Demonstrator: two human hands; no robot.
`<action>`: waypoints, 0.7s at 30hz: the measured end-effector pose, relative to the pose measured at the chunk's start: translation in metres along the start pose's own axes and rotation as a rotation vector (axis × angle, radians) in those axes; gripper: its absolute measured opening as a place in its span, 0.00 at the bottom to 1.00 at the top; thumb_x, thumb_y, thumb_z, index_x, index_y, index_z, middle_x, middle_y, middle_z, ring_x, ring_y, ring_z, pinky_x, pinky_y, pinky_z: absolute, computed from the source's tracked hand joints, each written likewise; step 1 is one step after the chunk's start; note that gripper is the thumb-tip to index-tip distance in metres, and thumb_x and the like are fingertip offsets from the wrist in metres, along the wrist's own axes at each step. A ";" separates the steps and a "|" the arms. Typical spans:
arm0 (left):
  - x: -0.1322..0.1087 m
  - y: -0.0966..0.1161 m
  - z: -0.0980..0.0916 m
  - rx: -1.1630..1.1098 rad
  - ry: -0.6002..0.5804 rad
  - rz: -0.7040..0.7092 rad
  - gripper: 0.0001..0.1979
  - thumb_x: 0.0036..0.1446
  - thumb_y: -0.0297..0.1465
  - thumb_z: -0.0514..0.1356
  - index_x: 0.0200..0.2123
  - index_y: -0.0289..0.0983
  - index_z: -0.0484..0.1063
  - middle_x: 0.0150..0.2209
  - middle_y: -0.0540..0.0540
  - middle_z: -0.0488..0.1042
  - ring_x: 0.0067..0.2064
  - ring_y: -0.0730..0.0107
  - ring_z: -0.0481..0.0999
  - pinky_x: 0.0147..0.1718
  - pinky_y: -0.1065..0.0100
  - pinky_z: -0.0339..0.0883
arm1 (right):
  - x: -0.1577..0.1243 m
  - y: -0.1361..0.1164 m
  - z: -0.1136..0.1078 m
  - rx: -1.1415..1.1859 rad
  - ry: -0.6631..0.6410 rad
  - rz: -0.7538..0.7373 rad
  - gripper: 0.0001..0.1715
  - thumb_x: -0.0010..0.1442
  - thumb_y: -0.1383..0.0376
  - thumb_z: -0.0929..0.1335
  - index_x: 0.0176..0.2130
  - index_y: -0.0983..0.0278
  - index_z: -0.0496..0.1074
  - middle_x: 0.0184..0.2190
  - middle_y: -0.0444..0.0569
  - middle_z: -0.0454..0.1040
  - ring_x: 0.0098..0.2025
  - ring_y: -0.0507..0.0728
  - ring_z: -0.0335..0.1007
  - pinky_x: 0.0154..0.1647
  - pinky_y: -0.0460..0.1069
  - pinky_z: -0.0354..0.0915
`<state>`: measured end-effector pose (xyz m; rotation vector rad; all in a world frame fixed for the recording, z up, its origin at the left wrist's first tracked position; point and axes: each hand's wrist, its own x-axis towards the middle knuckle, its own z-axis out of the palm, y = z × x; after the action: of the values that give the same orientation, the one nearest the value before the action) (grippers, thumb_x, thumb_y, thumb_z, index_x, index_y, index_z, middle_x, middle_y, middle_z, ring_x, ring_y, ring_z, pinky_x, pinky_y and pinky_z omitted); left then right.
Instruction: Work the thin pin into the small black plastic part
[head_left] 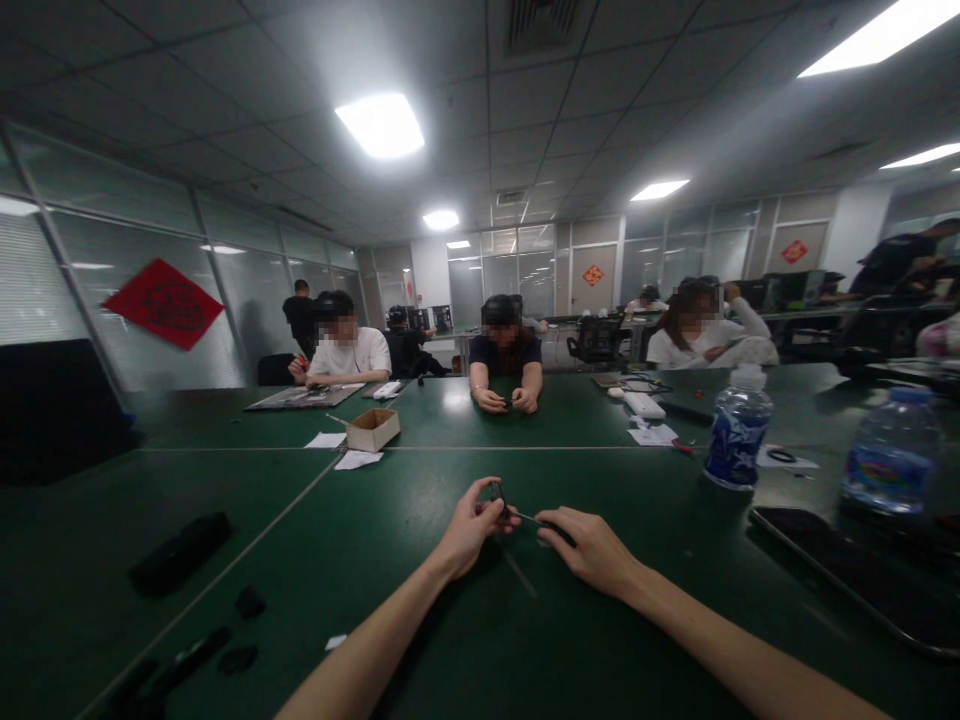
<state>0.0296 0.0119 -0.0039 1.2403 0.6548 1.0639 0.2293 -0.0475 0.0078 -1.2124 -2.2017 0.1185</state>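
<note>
Above the green table (420, 590), my left hand (469, 535) grips a small dark part (498, 494) between thumb and fingers; its exact kind is too small to make out. My right hand (600, 552) is closed around the dark handle of a screwdriver (527, 518). The tool's thin metal shaft points left and reaches the dark part at my left fingers. Whether its tip sits in a screw is hidden.
Several black pieces (238, 659) and a black block (180, 553) lie at left. A small box (373, 430) stands farther back. On the right are two water bottles (739, 430) and a phone (855, 575). Across the table sits a person (506, 350) handling something small.
</note>
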 end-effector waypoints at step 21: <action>-0.006 0.004 0.008 0.089 -0.124 -0.028 0.24 0.53 0.38 0.59 0.50 0.38 0.54 0.35 0.42 0.74 0.32 0.67 0.76 0.30 0.68 0.64 | 0.002 0.005 0.004 0.100 0.097 -0.006 0.15 0.63 0.62 0.60 0.45 0.64 0.70 0.39 0.50 0.74 0.40 0.56 0.71 0.42 0.50 0.67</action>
<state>0.0329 0.0035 0.0016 1.3593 0.6279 0.9350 0.2302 -0.0424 0.0038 -1.1328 -2.0909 0.1616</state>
